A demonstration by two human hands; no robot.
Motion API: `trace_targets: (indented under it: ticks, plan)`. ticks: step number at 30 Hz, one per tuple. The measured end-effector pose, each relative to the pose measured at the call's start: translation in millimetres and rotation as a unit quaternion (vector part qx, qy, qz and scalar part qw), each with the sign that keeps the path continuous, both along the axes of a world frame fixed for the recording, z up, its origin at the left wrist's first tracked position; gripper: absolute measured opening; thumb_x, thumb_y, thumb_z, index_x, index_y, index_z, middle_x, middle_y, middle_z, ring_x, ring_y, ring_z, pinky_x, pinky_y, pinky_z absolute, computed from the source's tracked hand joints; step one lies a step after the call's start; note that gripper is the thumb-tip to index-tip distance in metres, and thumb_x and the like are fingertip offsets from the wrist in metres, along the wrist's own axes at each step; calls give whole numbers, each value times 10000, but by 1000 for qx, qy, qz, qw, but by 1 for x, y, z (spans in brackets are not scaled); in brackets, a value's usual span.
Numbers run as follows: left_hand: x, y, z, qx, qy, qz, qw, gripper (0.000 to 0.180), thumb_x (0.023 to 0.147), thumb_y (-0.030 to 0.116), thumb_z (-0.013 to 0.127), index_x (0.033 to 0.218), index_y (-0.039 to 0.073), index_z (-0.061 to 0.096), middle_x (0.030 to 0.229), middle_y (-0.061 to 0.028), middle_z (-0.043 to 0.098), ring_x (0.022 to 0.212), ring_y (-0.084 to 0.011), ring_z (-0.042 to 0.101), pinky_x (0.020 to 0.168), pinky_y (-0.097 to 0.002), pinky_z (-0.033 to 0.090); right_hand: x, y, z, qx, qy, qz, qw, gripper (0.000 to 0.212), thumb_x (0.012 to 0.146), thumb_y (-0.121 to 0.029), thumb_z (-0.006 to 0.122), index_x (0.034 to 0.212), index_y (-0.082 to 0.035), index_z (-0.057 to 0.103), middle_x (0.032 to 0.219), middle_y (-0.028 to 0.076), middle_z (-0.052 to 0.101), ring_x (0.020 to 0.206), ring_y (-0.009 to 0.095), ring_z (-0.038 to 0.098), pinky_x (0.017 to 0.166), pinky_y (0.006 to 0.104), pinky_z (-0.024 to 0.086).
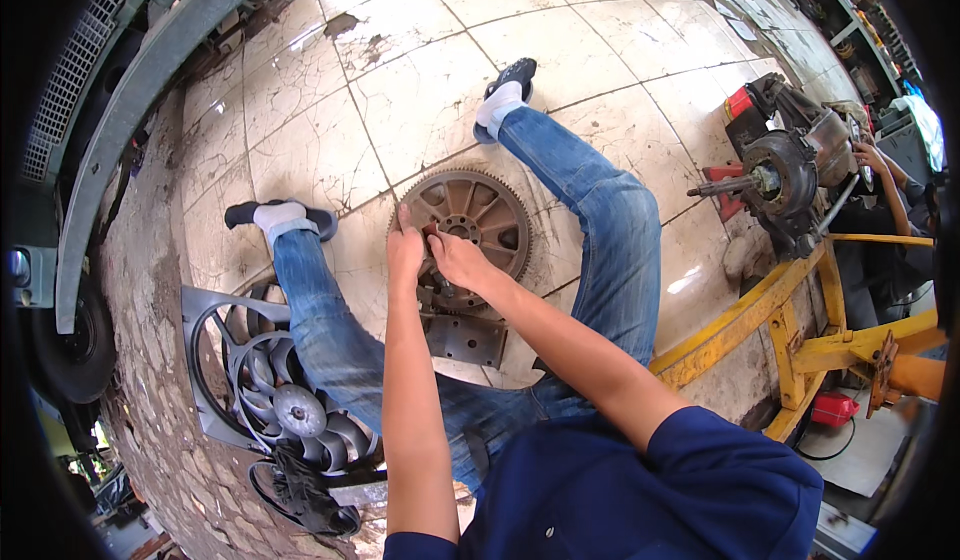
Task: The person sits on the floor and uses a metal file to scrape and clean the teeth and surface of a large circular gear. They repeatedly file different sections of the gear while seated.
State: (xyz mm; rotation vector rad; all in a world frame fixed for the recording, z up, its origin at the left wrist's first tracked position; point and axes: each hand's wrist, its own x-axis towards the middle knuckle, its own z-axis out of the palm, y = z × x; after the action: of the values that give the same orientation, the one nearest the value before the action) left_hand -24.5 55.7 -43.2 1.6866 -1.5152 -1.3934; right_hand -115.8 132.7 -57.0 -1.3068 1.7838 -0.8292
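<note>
My left hand (405, 253) lies over the left part of the wheel, index finger stretched toward the rim; its other fingers are hidden beneath it, so I cannot tell whether they grip anything. My right hand (458, 260) is bent inward near the hub, fingers curled, with a small reddish-brown piece (431, 229) at the fingertips; whether I am pinching it or it only sits there, I cannot make out. The rusty toothed wheel (482, 214) lies flat between my spread legs, its ring of teeth facing outward. I judge this to be close handwork around the hub, and the next move seems to call for a sure fingertip hold with the wheel kept steady. My own hands hide part of the hub and the nearer spokes. Just below the wheel, a dark metal plate (465, 339) with holes takes up the space toward my lap, while my left leg (318, 295) and right leg (622, 235) hem in both sides. Past my left leg are a fan (298, 410) and a crumpled black bundle (312, 490); well to the right, a yellow frame (730, 325) stands below a greasy machine assembly (785, 175), where another person's hand (868, 157) reaches in.
</note>
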Motion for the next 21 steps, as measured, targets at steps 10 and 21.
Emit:
trace_targets:
  ticks: [10,21]
  plan:
    - [6,23,28,46,80,72,993,557,973,414,319,1299,-21,441,1308,-185,483,1213,-286,456,994,-336,347,17,13,16,8,26,-14,1000,335,954,-272,318,1109,-41,505,886,272,611,854,442,578,767,522,442]
    - [4,47,18,-25,65,42,997,455,926,290,506,1210,-64,488,1090,-187,592,979,-259,576,846,-325,437,18,31,9,-57,-9,-29,998,327,947,-222,335,1139,-18,503,973,263,595,911,429,557,798,504,431]
